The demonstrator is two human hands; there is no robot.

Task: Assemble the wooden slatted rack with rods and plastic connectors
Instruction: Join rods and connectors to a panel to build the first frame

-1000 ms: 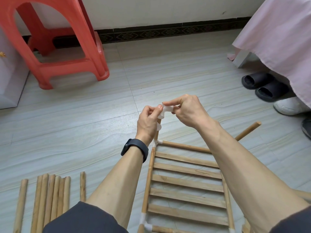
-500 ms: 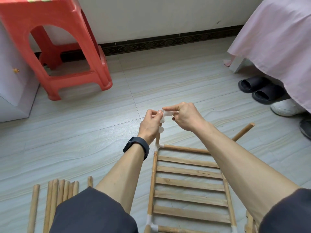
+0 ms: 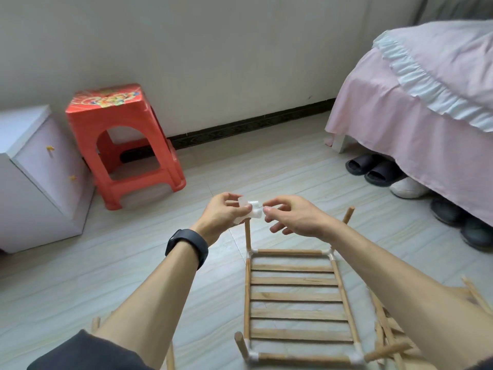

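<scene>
White plastic connector (image 3: 253, 208) pinched by thumb and fingers of the left hand (image 3: 222, 213), directly above the top of an upright rod (image 3: 247, 236) at the rack's (image 3: 293, 297) corner. Right hand (image 3: 296, 218) loosely curled, holding nothing, fingertips (image 3: 267, 209) just right of the connector. Rod axis runs vertically below the fingers; seating probably needs a straight downward push.
</scene>
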